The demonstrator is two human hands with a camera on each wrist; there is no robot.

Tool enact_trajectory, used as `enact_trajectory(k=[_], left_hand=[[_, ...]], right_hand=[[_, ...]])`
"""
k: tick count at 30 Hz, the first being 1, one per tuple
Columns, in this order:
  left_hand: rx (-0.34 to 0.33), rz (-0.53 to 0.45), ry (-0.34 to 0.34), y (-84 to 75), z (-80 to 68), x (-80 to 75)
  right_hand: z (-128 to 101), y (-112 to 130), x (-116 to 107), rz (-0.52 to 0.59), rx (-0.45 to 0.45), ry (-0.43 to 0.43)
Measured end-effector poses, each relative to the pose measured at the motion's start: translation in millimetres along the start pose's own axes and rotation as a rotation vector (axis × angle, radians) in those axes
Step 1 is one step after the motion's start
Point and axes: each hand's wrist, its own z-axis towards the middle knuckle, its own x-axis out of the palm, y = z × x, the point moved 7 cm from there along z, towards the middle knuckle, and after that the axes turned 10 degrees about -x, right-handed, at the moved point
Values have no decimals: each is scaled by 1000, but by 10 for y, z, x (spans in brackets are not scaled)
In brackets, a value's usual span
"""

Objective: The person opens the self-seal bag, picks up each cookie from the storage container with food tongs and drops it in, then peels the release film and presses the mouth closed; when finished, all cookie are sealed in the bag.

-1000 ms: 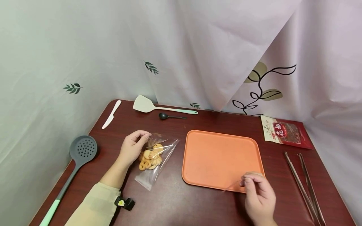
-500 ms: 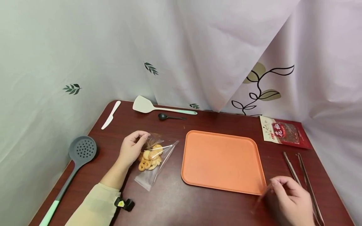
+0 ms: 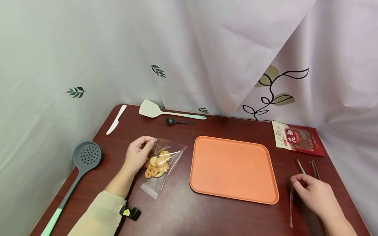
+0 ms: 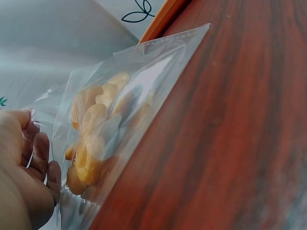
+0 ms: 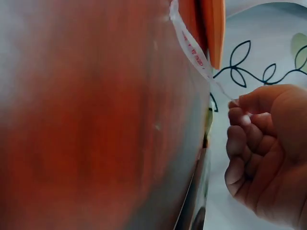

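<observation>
My left hand (image 3: 138, 154) pinches the upper left corner of a clear plastic bag (image 3: 172, 167) lying on the table, left of the orange tray. Inside the bag are several cookies (image 3: 159, 163), some pretzel-shaped; the left wrist view shows them bunched behind the clear film (image 4: 91, 139). Right of the tray, my right hand (image 3: 317, 195) pinches the end of a thin, clear plastic strip (image 3: 291, 208) between thumb and forefinger. The strip hangs down toward the near table edge, and red print shows on it (image 5: 192, 50) in the right wrist view.
The orange tray (image 3: 233, 168) lies between the hands. Metal tongs (image 3: 300, 166) are partly hidden behind my right hand, below a red spice packet (image 3: 299, 138). A slotted skimmer (image 3: 87, 155), white knife (image 3: 116, 119), spatula (image 3: 150, 109) and small black spoon (image 3: 170, 121) line the left and back.
My right hand has moved right with the plastic strip, from over the tray's near right corner to in front of the tongs. The left hand and the bag have stayed put.
</observation>
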Motion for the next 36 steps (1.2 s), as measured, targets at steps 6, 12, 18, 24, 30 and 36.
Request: enact_trajectory(k=[6, 12, 18, 24, 30, 36], left_hand=[[9, -4, 15, 12, 2, 8], [27, 11, 11, 3, 3, 7], [23, 24, 14, 2, -5, 8], [28, 21, 12, -1, -6, 2], [31, 20, 19, -21, -13, 1], [33, 34, 17, -25, -16, -10]], right_hand=[[180, -90, 84, -2, -16, 105], [257, -130, 141, -4, -29, 133], [262, -83, 177, -12, -54, 128], [279, -18, 68, -39, -63, -48], [296, -31, 72, -40, -42, -27], [304, 156, -10, -39, -67, -204]])
